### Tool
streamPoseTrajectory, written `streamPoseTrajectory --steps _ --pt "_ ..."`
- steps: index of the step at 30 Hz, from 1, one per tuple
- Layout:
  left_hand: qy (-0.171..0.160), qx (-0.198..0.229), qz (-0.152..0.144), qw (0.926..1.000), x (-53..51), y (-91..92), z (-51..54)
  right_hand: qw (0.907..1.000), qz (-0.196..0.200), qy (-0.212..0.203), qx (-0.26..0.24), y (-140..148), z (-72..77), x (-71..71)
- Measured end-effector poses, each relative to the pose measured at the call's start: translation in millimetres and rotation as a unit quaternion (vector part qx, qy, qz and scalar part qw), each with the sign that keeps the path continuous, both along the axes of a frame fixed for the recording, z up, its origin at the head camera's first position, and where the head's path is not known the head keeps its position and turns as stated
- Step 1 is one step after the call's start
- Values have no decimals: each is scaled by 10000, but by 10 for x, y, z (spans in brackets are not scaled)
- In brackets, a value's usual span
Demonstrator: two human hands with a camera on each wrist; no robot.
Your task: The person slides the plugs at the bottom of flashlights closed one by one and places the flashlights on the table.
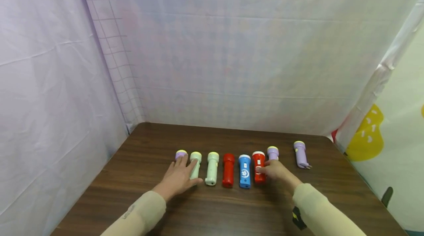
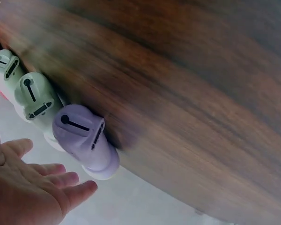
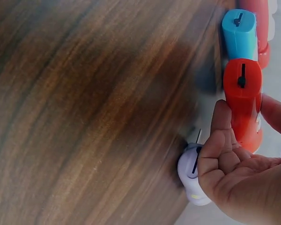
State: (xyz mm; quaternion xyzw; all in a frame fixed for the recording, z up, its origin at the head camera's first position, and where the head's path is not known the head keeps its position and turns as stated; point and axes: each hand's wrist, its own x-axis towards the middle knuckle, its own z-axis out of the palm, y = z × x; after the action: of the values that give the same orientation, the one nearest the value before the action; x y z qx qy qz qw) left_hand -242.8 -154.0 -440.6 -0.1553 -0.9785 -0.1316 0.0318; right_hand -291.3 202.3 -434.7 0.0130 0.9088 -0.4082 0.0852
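Observation:
A row of small flashlights lies on the table in the head view. My left hand (image 1: 180, 178) is spread with straight fingers over the leftmost purple flashlight (image 1: 181, 152) and the pale green flashlight (image 1: 196, 156) beside it, partly hiding both. In the left wrist view its fingers look apart from the purple one. With thumb and fingers on either side, my right hand (image 1: 277, 171) grips a red flashlight with a white rim (image 1: 258, 159); its end also shows in the right wrist view (image 3: 242, 89). Behind that hand, another purple flashlight (image 1: 273, 152) is partly covered.
Between the hands lie a second pale green flashlight (image 1: 212, 168), an all-red flashlight (image 1: 228, 169) and a blue flashlight (image 1: 244, 171). Farther right, a purple flashlight (image 1: 300, 155) lies apart. Cloth curtains (image 1: 232, 63) hang behind the brown wooden table (image 1: 212, 214).

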Motion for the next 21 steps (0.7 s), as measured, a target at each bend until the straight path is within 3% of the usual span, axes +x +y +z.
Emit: streamPoseTrajectory --steps 6,16,21 --pt "-63 -233 -60 9997 18 79 -19 9993 -105 -103 -339 12 -35 18" --pt "-109 -319 46 9994 40 123 -13 9988 -92 -301 -366 -4 -25 28" --pt "-124 -380 -59 9992 64 94 15 9983 -213 -406 -365 -21 -20 49"
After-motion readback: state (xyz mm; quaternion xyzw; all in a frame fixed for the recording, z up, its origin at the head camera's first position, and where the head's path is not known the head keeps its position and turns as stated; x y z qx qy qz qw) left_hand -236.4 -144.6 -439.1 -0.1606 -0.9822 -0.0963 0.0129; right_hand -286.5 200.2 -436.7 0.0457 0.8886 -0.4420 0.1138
